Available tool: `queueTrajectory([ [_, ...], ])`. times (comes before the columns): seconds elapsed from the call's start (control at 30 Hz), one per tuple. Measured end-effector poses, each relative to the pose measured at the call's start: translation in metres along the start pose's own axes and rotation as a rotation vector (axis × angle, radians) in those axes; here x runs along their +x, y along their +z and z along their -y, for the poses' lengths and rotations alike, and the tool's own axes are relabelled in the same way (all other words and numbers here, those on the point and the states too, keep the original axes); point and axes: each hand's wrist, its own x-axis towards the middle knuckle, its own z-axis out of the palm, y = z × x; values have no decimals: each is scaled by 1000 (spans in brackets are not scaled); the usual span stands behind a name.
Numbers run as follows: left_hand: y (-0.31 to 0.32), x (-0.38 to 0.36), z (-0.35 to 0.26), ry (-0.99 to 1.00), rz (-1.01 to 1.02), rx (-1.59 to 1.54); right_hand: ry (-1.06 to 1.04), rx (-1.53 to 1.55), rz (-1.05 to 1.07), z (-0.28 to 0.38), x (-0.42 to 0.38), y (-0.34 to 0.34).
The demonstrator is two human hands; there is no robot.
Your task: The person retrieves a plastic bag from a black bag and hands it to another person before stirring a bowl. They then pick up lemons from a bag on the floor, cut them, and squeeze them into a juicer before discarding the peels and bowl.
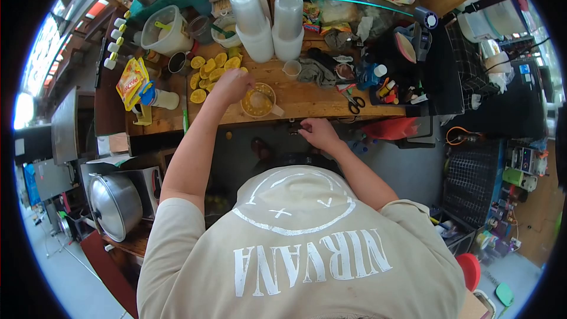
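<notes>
My left hand (234, 85) is closed at the rim of a pale cup (279, 110) with a handle. Its fingers pinch the end of what looks like a spoon, which dips into yellow-orange liquid with bits (258, 103). Squeezed yellow citrus halves (213, 74) lie beside and behind this hand. Just off the table's front edge, my right hand (319, 134) has its fingers drawn together at a small dark item that is too small to name. A small clear cup (292, 69) stands behind the pale cup.
Stacked plastic cups (253, 23) rise at the back of the wooden table (295, 104). Scissors (355, 103) and a blue bottle (369, 75) are on the right; a yellow packet (133, 82) and a white tub (167, 31) are on the left. A metal pot (115, 207) sits lower left.
</notes>
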Motion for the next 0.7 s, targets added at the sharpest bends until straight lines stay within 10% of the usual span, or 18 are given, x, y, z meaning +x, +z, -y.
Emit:
queueTrajectory([
  [0.7,-10,16,-19,-29,91,-81,-22,128,-243,46,28,25],
])
